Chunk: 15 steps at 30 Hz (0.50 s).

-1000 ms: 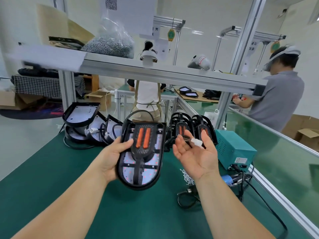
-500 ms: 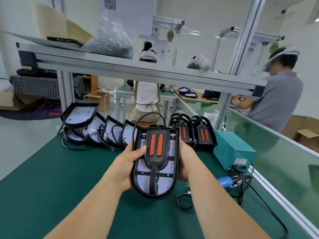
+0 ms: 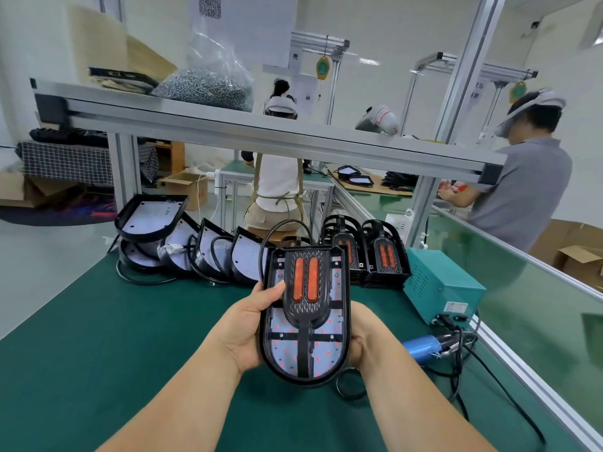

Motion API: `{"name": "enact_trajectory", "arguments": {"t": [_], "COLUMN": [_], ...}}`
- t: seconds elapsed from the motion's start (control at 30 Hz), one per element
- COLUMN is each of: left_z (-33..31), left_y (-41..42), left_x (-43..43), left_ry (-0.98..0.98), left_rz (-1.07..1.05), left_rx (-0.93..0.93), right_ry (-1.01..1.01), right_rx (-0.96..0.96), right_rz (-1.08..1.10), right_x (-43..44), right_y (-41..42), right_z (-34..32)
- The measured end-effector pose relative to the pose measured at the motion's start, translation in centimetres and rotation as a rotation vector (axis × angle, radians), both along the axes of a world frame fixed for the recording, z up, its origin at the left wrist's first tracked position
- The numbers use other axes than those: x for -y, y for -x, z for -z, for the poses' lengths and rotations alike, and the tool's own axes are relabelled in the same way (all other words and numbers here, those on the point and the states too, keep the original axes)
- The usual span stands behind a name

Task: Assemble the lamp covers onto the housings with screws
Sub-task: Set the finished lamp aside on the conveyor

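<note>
I hold a black lamp housing (image 3: 305, 324) upright above the green mat, its white LED board showing red dots. A black cover (image 3: 306, 288) with two orange strips lies on the housing's face. My left hand (image 3: 253, 324) grips the left edge, thumb on the cover. My right hand (image 3: 355, 337) holds the right edge from behind and is mostly hidden. A black cable loops from the housing's top.
Several open housings (image 3: 182, 246) lean in a row at the back left. Stacked assembled lamps (image 3: 368, 256) stand behind, beside a teal power box (image 3: 440, 288). A blue electric screwdriver (image 3: 424, 349) and cables lie at the right. Two people work at other benches.
My right hand, open with a small white connector a second ago, has moved onto the housing's right side. The housing has turned upright and come closer to me.
</note>
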<state>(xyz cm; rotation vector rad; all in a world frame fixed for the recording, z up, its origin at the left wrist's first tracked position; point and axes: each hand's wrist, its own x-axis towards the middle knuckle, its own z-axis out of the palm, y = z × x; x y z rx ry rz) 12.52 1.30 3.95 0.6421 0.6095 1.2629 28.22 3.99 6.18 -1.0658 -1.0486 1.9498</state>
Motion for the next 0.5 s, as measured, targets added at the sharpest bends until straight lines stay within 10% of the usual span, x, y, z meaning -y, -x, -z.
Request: {"name": "enact_trajectory", "arguments": {"t": [0.5], "left_z": [-0.6], "left_y": [0.1], "left_x": [-1.6], "left_ry": [0.028], "left_rz": [-0.202], "left_rx": [-0.067], "right_ry": [-0.045], "right_rx": [-0.147], "right_rz": [0.331], "right_x": [-0.7], "right_y": [-2.1], "right_z": [0.7]}}
